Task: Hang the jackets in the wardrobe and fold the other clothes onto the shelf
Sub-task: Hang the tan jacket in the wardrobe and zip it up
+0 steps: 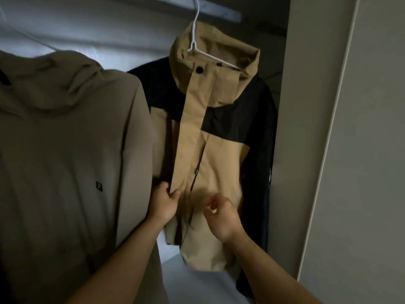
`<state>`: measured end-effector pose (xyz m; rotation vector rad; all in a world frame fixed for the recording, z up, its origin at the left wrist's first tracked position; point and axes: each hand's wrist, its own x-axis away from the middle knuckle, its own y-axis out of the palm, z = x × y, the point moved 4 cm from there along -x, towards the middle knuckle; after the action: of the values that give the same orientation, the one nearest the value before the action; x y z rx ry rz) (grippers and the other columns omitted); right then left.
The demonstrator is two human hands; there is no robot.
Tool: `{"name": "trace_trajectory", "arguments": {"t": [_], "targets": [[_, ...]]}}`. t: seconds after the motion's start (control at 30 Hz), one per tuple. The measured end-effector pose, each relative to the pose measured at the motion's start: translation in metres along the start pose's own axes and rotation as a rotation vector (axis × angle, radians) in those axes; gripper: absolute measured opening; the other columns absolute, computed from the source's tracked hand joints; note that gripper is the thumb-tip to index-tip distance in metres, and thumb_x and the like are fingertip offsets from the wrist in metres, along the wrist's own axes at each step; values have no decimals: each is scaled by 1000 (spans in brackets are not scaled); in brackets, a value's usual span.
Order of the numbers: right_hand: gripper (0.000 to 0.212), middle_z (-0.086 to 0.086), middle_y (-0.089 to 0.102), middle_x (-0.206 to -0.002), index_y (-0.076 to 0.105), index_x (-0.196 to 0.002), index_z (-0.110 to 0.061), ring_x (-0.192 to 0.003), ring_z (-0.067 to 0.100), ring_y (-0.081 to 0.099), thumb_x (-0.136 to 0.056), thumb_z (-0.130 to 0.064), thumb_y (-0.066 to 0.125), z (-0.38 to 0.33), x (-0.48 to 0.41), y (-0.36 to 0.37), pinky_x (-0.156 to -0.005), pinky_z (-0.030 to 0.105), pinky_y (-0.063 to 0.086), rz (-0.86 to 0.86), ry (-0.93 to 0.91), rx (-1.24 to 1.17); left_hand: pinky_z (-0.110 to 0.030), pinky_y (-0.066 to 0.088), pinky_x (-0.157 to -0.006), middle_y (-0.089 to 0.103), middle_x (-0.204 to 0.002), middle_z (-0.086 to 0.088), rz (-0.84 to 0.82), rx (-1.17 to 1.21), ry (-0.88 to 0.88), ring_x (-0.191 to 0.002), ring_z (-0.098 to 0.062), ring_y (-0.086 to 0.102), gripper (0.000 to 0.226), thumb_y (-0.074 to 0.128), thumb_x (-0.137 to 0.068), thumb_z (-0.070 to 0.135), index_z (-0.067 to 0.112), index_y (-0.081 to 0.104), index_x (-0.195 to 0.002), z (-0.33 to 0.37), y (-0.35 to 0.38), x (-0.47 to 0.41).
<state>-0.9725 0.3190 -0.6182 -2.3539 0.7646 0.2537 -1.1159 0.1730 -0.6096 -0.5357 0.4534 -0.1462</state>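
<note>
A tan and black jacket (219, 132) hangs on a white hanger (197, 36) inside the wardrobe, its front facing me. My left hand (163, 204) pinches the lower edge of its front placket. My right hand (221, 213) hovers just in front of the jacket's lower front, blurred, fingers loosely curled and holding nothing. A grey-beige hooded jacket (65, 150) hangs to the left, close to me, with a small dark logo on its chest.
The white wardrobe side panel (328, 128) stands at the right, close to the tan jacket's dark sleeve. A pale wardrobe floor (197, 279) shows below the jackets. A rail or shelf edge (208, 9) runs across the top.
</note>
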Motion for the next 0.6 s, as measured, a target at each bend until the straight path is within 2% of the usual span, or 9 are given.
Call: {"name": "trace_trajectory", "arguments": {"t": [0.1, 0.17, 0.23, 0.3, 0.4, 0.47, 0.53, 0.6], "targets": [[10, -12, 58, -89, 60, -100, -23, -77, -1, 57, -95, -13, 61, 34, 21, 30, -68, 8, 43, -129, 94, -10, -34, 45, -73, 63, -89, -12, -51, -35, -121, -90, -35, 63, 18, 65, -96, 22, 6, 57, -96, -43, 9, 3], [12, -5, 64, -96, 62, -105, -18, -86, 7, 62, -94, -13, 63, 53, 32, 49, -79, 21, 53, -183, 221, -36, -36, 48, -73, 60, -81, -8, -118, -59, -147, -84, -34, 63, 19, 65, -96, 24, 10, 56, -87, -65, 17, 5], [14, 2, 68, -100, 63, -107, -18, -94, 18, 66, -93, -14, 63, 67, 42, 68, -88, 35, 56, -211, 360, -94, -41, 52, -82, 63, -89, -8, -210, -76, -176, -89, -30, 62, 19, 65, -96, 27, 10, 60, -94, -82, 28, 7], [14, 5, 68, -104, 64, -107, -17, -98, 24, 67, -94, -14, 61, 78, 53, 87, -90, 40, 57, -252, 459, -147, -41, 52, -89, 63, -105, -6, -284, -105, -231, -98, -25, 60, 26, 65, -96, 31, 10, 60, -110, -101, 38, 11], [15, 5, 69, -104, 65, -107, -19, -95, 24, 70, -93, -15, 58, 92, 68, 114, -84, 38, 60, -309, 580, -207, -35, 46, -80, 60, -102, -3, -334, -196, -279, -94, -21, 57, 30, 65, -95, 36, 11, 59, -111, -126, 48, 19], [13, 10, 73, -100, 67, -102, -15, -87, 27, 73, -93, -12, 57, 99, 78, 129, -74, 35, 60, -348, 676, -314, -34, 45, -78, 63, -100, -6, -373, -248, -269, -95, -26, 60, 30, 65, -95, 35, 8, 62, -107, -139, 52, 27], [8, 14, 73, -96, 67, -91, -10, -74, 25, 71, -95, -8, 60, 108, 88, 145, -65, 32, 57, -357, 782, -425, -36, 50, -80, 67, -102, -8, -431, -273, -250, -98, -28, 63, 28, 65, -95, 33, 7, 66, -106, -147, 57, 39], [8, 12, 69, -90, 64, -90, -7, -67, 21, 65, -96, -10, 61, 118, 102, 163, -59, 29, 53, -369, 917, -495, -40, 54, -86, 69, -100, -9, -500, -279, -235, -96, -27, 64, 24, 64, -94, 30, 9, 68, -103, -149, 61, 53]]}}
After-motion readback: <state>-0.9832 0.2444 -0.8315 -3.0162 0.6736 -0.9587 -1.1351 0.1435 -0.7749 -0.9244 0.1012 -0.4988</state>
